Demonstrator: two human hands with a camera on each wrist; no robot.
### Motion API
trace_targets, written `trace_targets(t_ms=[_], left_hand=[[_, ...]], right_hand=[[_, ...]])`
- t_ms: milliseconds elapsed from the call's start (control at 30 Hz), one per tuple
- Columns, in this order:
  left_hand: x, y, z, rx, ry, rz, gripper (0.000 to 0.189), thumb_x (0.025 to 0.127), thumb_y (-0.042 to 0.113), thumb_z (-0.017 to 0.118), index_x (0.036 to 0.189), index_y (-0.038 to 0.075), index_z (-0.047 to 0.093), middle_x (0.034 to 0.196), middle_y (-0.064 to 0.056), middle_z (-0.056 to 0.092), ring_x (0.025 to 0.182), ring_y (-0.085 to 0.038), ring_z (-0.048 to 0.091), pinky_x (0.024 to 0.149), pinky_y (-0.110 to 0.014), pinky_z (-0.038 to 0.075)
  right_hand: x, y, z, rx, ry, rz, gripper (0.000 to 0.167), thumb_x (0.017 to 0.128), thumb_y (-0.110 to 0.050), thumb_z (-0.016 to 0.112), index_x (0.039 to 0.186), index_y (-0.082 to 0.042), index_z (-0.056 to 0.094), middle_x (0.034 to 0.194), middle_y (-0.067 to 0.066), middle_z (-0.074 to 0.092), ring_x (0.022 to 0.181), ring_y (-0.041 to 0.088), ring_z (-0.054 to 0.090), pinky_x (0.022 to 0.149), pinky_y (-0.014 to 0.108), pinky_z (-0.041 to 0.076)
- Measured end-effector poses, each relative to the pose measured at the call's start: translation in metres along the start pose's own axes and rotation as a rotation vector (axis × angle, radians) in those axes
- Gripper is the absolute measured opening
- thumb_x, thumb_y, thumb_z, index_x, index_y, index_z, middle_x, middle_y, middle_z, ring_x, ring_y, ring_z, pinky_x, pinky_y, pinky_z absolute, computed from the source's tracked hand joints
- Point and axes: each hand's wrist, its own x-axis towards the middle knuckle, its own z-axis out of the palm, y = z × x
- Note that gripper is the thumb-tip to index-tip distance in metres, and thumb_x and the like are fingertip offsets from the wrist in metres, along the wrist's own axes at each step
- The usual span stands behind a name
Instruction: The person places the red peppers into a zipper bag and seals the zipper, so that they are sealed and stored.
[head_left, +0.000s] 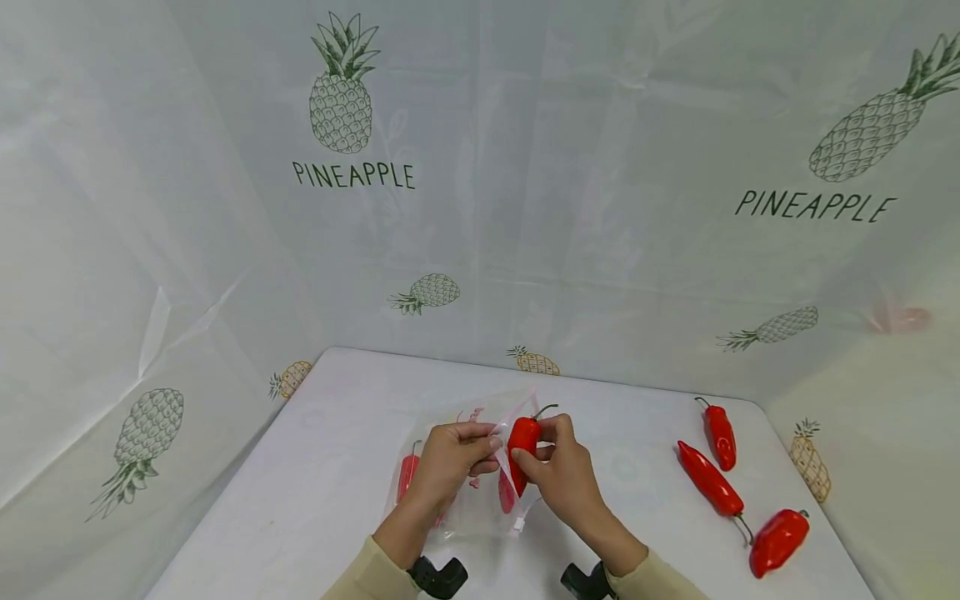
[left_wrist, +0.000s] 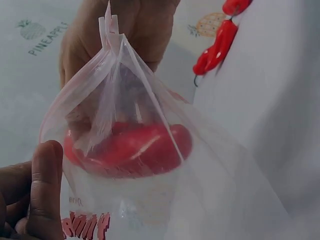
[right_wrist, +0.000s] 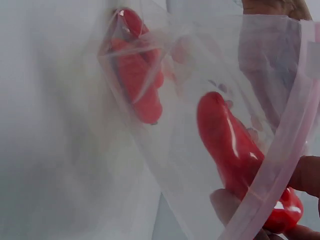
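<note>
My left hand (head_left: pixel 442 462) pinches the edge of a clear zip bag (head_left: pixel 476 521) with pink print, near its pink-edged mouth. My right hand (head_left: pixel 566 471) grips a glossy red chili pepper (head_left: pixel 522 437), its stem pointing up, at the bag's mouth. Through the film in the left wrist view, this pepper (left_wrist: pixel 145 152) lies across, with the right hand (left_wrist: pixel 120 35) reaching in. The right wrist view has the pepper (right_wrist: pixel 227 142) partly behind the film. Other red peppers (right_wrist: pixel 137 82) show deeper inside the bag; one pepper (head_left: pixel 407 475) lies at its left end.
To the right on the white table (head_left: pixel 285 517) lie three loose red peppers: one upper (head_left: pixel 721 437), one middle (head_left: pixel 708 479) and one lower (head_left: pixel 778 542). A white curtain (head_left: pixel 525 208) with pineapple prints hangs around the table's back and sides.
</note>
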Motion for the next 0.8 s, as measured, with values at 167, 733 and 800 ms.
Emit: trace_targets(t_ms=[167,733,800], left_hand=[[-0.0004,-0.0008,-0.0012,0.0,-0.001,0.016,0.036,0.099,0.015,0.076,0.128,-0.004,0.072,0.109,-0.019,0.078,0.078,-0.018,0.078,0.077,-0.029,0.065],[-0.0026,0.005,-0.0011,-0.04,0.003,0.015,0.036,0.098,0.012,0.076,0.128,-0.008,0.071,0.11,-0.021,0.077,0.074,-0.015,0.077,0.074,-0.027,0.065],[-0.0029,0.0056,-0.0011,-0.037,0.004,0.015,0.036,0.098,0.012,0.076,0.128,-0.007,0.071,0.11,-0.022,0.077,0.074,-0.016,0.077,0.074,-0.027,0.065]], right_hand=[[0.0008,0.0005,0.0061,0.005,-0.077,-0.003,0.046,0.092,-0.01,0.082,0.124,-0.005,0.05,0.116,0.019,0.07,0.088,0.019,0.073,0.064,0.028,0.066],[0.0055,0.0008,0.0056,-0.055,-0.165,0.044,0.057,0.091,-0.017,0.083,0.135,-0.002,0.049,0.119,0.022,0.07,0.08,0.016,0.073,0.059,0.03,0.065],[0.0058,0.0004,0.0059,-0.054,-0.164,0.058,0.057,0.091,-0.017,0.082,0.136,-0.002,0.05,0.119,0.022,0.071,0.079,0.016,0.073,0.059,0.03,0.065]])
